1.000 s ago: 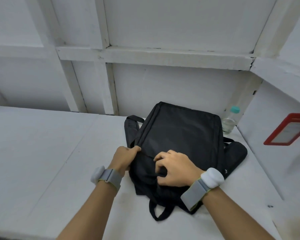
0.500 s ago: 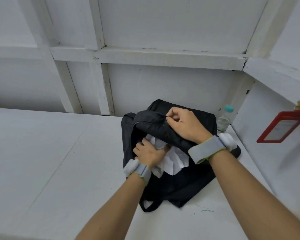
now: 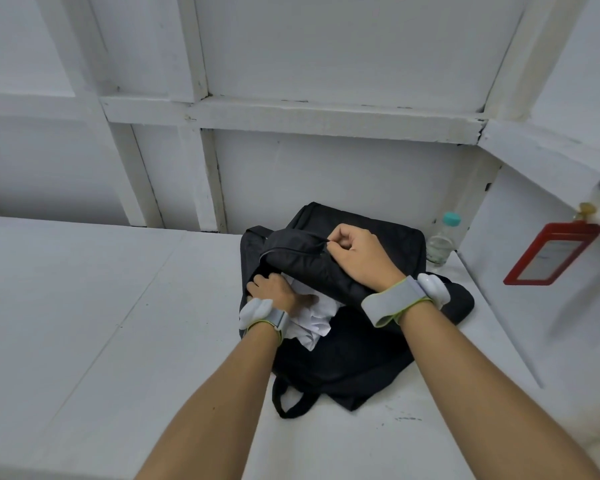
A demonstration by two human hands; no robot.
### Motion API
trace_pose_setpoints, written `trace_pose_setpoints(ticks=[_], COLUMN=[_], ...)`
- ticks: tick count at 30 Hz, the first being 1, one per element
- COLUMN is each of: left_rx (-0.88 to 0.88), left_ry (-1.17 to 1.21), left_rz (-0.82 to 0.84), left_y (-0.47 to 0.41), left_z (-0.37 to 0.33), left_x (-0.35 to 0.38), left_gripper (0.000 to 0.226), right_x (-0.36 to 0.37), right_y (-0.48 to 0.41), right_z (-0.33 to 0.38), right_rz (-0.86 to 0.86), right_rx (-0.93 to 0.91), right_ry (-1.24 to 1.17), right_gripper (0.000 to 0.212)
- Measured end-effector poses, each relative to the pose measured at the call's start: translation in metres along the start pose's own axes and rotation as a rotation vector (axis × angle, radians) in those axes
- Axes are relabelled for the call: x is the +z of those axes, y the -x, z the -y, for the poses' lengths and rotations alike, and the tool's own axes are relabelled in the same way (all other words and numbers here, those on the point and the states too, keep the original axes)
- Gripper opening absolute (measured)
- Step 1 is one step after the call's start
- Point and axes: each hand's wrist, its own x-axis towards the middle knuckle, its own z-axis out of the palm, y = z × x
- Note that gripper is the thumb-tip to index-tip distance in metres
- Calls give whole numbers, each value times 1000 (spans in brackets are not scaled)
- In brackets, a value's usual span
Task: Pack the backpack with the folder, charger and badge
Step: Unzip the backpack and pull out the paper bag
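The right hand (image 3: 359,256) is pinching up the flap of the backpack (image 3: 361,351) lying on the tabletop (image 3: 118,323) — a tight grip. The left hand (image 3: 274,294) is resting inside on crumpled paper (image 3: 312,323) — I cannot tell its grip, as the fingers are hidden.

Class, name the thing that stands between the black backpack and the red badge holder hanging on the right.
A clear bottle with a teal cap stands there, close by the backpack, short of the badge holder, in the head view.
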Motion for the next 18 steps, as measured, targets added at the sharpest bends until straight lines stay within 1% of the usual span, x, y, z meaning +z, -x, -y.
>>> trace_pose_setpoints(ticks=[2, 4, 5, 7, 8, 11, 12, 14, 15, 17, 18], left_rx=[-8, -13, -1, 43, 72, 182, 206, 224, 226, 236, 243], left_ry=[27, 136, 233, 398, 443, 482, 502, 555, 585, 629, 645], left_rz=[-12, 1, 30, 132, 170, 163, 148, 136, 137, 151, 160], left_y=[4, 7, 7, 11, 13, 15, 16, 18, 19, 21, 22], left_z=[-1, -2, -2, 4, 9, 28, 35, 52, 63, 87, 98], left_x=[0, -4, -8, -18, -24, -40, -46, -61, -69, -83, -90], left_gripper=[90, 73, 63, 55, 52, 38, 36, 36, 33, 24, 24], right_x=[1, 3, 4, 3, 2, -1, -1, -4, -5, -7, -8], right_y=[0, 0, 0, 1, 1, 1, 2, 3, 3, 2, -1], right_z=[0, 1, 1, 2, 2, 2, 3, 9, 13, 20, 21], right_rz=[-6, -16, -23, -40, -39, 44, 92, 183, 217, 245, 232], right_rx=[2, 8, 13, 16, 15, 13, 3, -33, -46, -56, -55], right_ry=[-7, -13, -15, -6, 8, 32, 41, 82, 95, 124, 147], right_gripper=[21, 22, 21, 20, 18, 10, 13, 33, 39, 42, 42])
